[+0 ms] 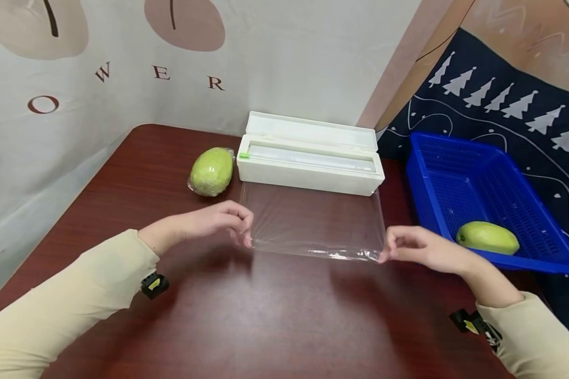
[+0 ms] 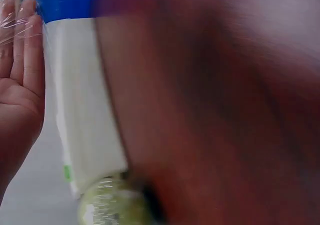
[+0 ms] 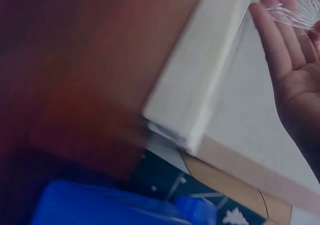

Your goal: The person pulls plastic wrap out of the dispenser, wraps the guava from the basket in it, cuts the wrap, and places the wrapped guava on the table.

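A sheet of clear plastic wrap stretches out from the front of a white wrap dispenser box, whose lid stands raised. My left hand pinches the sheet's near left corner. At the near right corner my right hand pinches the film between thumb and fingers. Crinkled film also shows at the fingers in both wrist views. Left of the dispenser, a green oval fruit lies wrapped in film on the table. Another green fruit, apparently bare, rests in a blue plastic basket.
The dark red wooden table reaches back to a pale printed curtain. A navy cloth with white trees hangs behind the basket at the right. On the dispenser's left end sits a small green slider.
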Available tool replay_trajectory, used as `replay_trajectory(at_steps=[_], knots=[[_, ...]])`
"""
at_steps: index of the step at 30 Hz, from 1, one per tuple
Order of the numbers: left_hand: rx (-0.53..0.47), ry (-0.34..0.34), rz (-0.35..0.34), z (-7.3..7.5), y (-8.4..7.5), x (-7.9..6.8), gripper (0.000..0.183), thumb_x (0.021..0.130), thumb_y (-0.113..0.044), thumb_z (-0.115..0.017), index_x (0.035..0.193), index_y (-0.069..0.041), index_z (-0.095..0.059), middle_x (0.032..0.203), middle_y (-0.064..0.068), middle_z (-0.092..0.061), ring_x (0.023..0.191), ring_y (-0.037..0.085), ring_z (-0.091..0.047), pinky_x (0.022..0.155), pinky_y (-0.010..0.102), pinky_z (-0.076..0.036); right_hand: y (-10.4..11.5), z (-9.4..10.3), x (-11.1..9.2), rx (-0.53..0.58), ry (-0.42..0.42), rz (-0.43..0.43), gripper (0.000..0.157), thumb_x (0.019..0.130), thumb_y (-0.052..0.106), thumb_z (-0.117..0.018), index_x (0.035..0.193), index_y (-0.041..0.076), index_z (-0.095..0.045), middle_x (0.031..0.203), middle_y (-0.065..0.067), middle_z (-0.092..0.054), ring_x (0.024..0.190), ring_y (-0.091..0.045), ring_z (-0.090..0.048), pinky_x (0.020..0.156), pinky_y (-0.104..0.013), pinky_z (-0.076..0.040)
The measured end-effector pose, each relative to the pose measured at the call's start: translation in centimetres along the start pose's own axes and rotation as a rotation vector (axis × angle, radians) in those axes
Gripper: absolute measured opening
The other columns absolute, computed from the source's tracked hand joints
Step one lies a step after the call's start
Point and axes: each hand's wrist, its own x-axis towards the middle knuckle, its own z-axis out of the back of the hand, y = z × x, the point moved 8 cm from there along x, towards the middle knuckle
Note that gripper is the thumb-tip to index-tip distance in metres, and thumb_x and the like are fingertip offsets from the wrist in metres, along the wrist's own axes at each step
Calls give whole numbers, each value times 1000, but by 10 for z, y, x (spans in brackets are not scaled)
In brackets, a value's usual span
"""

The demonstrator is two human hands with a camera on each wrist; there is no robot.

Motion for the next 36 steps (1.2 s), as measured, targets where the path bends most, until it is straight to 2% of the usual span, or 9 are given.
replay_trajectory(at_steps=[7,10,14,16,21,27,32,34,36], knots=[[54,12,62,-14,34,1,17,82,-1,-40,70,10,-40,82,19,-66,85,19,-68,79,33,-53,-35,-28,3,-263,38,-121,20,86,-1,-57,72,11,-49,98,-10,-70,97,-8,-64,83,-23,-53],[130,20,81,-19,42,0,16,82,0,-43,68,7,-46,84,15,-69,87,20,-68,81,28,-51,-45,-36,3,-339,44,-113,23,82,-3,-60,70,14,-50,100,-7,-69,101,-12,-63,86,-25,-52],[230,49,111,-25,48,0,19,82,-1,-48,64,2,-47,79,9,-71,91,14,-67,85,21,-49,-50,-43,3,-451,37,-80,24,79,-1,-64,68,17,-53,103,-5,-69,106,-23,-63,90,-31,-51],[260,55,122,-27,49,0,24,83,-4,-52,61,1,-46,77,6,-71,86,11,-67,83,19,-49,-51,-44,2,-493,29,-85,23,82,5,-65,66,19,-54,105,-5,-70,107,-27,-63,92,-34,-50],[311,42,133,-25,48,-3,25,89,-13,-54,68,-3,-64,76,1,-69,67,8,-59,65,18,-45,-56,-44,0,-523,8,-91,25,86,16,-65,63,21,-58,105,-4,-71,109,-30,-62,92,-35,-50],[328,32,150,-25,48,-3,28,91,-16,-51,72,-7,-68,72,-1,-68,65,6,-54,61,17,-43,-54,-43,-6,-603,-129,34,18,76,8,-73,68,20,-64,89,0,-71,92,-20,-66,81,-24,-52],[266,33,130,-23,44,-1,27,91,-16,-51,72,-1,-63,73,8,-69,72,14,-63,71,22,-45,-54,-40,-13,-599,-166,53,22,72,6,-76,71,21,-60,75,13,-60,71,0,-54,64,-18,-47],[275,-19,93,-18,38,1,24,92,-17,-52,78,-1,-63,82,9,-71,83,19,-65,81,28,-47,-52,-37,-16,-590,-161,36,20,75,7,-74,74,21,-60,73,16,-58,69,4,-50,61,-18,-45],[344,-128,55,-8,30,5,19,92,-19,-54,90,-3,-63,97,8,-70,98,22,-63,91,36,-46,-46,-29,-18,-608,-182,18,16,77,10,-74,77,21,-62,74,18,-59,70,6,-51,62,-19,-46]])
